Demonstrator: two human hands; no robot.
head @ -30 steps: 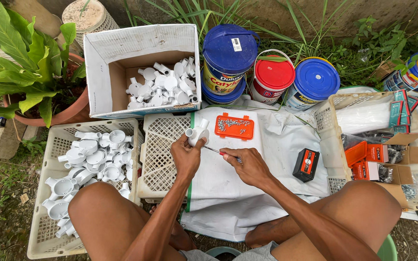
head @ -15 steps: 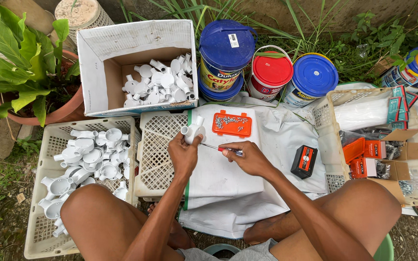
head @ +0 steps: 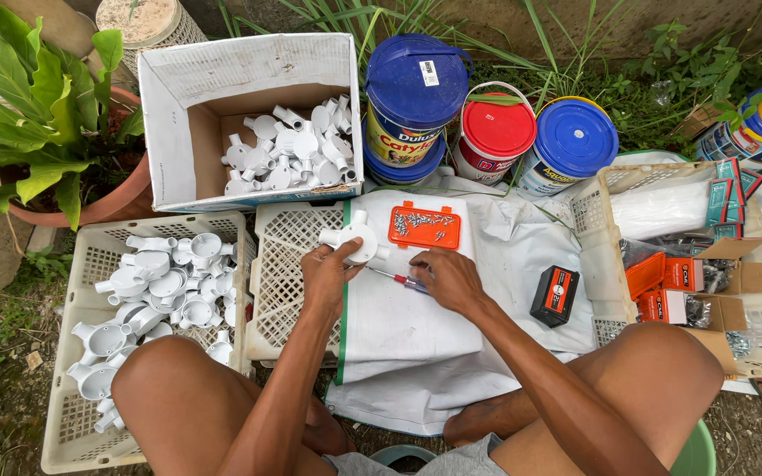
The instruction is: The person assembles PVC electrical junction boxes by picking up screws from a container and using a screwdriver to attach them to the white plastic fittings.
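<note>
My left hand (head: pixel 326 275) grips a white round plastic conduit box (head: pixel 356 236) with short pipe stubs, held above the white sheet (head: pixel 416 335). My right hand (head: pixel 448 278) holds a small screwdriver (head: pixel 396 278) with a red handle, its tip pointing left at the box. Just beyond my hands lies an orange tray (head: pixel 424 226) of small screws. A cream crate (head: pixel 72 423) at the left holds several more white conduit boxes (head: pixel 159 282). The cardboard box (head: pixel 178 115) at the back left holds several others.
An upturned cream crate (head: pixel 280 273) lies under the sheet's left edge. Three lidded paint buckets (head: pixel 487 123) stand at the back. A small black and orange box (head: pixel 554 296) lies on the sheet. A crate (head: pixel 606 189) of orange cartons is at the right, a potted plant (head: pixel 37 106) at the left.
The view has shifted slightly. My left hand has turned the white box a little and my right hand has brought the screwdriver closer to it.
</note>
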